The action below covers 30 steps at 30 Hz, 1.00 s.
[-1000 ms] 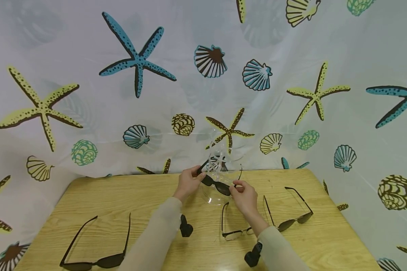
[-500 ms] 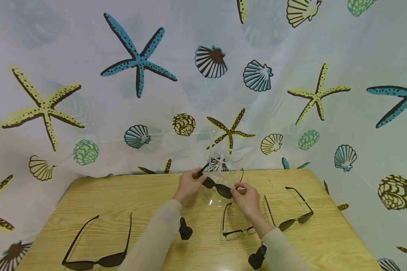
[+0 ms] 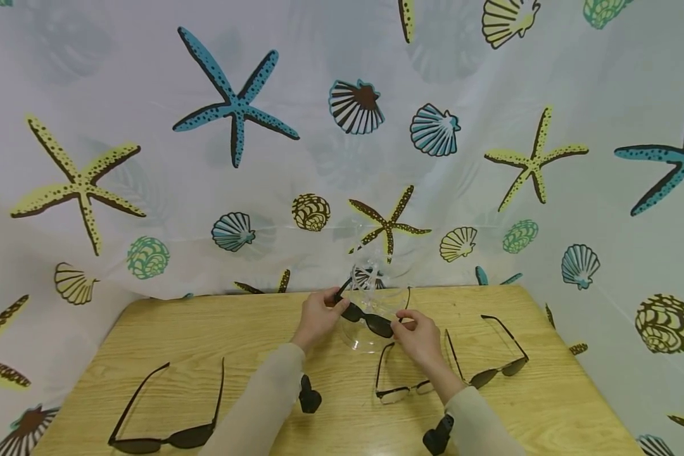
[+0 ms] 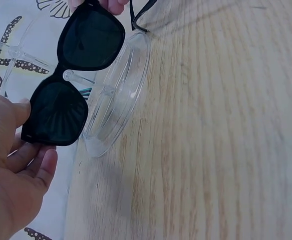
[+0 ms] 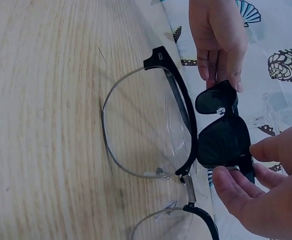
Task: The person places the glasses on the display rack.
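Both hands hold one pair of black sunglasses [image 3: 378, 325] at a clear plastic display stand [image 3: 368, 288] near the table's back edge. My left hand [image 3: 318, 318] pinches the frame's left corner by the hinge, thumb in front and fingers behind, as the left wrist view shows. At the other corner, my right hand [image 3: 420, 339] pinches the frame between thumb and fingertips. The dark lenses [image 4: 93, 37] face me, and the temples point back past the stand. In the left wrist view the stand's round clear base [image 4: 118, 95] rests on the wood below the sunglasses.
Clear-lensed glasses [image 3: 396, 394] with dark brow bars lie below my right hand. Right of them are thin-framed sunglasses [image 3: 483, 378]; larger black sunglasses [image 3: 139, 445] lie at the front left. A cloth [image 3: 296, 158] printed with starfish and shells hangs behind the wooden table [image 3: 205, 329].
Both hands and the black sunglasses have shifted slightly down and to the right in the head view. The grip is unchanged, and the other glasses stay in place on the table.
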Available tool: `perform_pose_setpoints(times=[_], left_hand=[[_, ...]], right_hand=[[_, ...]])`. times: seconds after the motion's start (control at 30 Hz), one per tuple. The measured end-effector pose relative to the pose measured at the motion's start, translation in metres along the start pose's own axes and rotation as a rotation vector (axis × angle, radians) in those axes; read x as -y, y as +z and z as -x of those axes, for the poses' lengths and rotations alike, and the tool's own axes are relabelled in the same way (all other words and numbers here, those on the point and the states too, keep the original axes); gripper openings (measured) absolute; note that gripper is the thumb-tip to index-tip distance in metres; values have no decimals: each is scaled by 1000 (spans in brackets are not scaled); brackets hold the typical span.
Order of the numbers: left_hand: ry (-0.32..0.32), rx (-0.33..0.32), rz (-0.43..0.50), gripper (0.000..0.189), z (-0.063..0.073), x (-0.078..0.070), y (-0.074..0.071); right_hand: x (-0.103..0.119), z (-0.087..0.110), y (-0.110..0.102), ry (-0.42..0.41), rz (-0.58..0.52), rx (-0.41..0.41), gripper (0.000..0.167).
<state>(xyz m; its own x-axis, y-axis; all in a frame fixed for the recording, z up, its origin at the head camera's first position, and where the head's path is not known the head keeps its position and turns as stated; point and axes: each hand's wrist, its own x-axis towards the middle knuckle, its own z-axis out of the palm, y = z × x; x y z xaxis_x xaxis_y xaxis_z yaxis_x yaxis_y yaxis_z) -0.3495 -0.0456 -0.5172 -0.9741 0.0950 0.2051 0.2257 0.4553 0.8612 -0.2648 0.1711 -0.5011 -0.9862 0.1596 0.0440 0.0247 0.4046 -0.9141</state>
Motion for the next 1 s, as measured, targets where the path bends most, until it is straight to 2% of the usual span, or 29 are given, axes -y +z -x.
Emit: perform_pose_setpoints(times=[0.47, 0.67, 0.87, 1.0], left_hand=[[-25, 7, -12, 49, 1, -2, -2], [-34, 16, -28, 51, 4, -6, -9], [-40, -4, -59, 51, 14, -15, -15], [-38, -14, -74, 51, 28, -23, -20]], right_hand=[[2, 1, -2, 7, 51, 25, 35], [4, 3, -7, -30, 89, 1, 39], [3, 7, -20, -79, 106, -38, 40], [3, 15, -33, -99, 109, -53, 40]])
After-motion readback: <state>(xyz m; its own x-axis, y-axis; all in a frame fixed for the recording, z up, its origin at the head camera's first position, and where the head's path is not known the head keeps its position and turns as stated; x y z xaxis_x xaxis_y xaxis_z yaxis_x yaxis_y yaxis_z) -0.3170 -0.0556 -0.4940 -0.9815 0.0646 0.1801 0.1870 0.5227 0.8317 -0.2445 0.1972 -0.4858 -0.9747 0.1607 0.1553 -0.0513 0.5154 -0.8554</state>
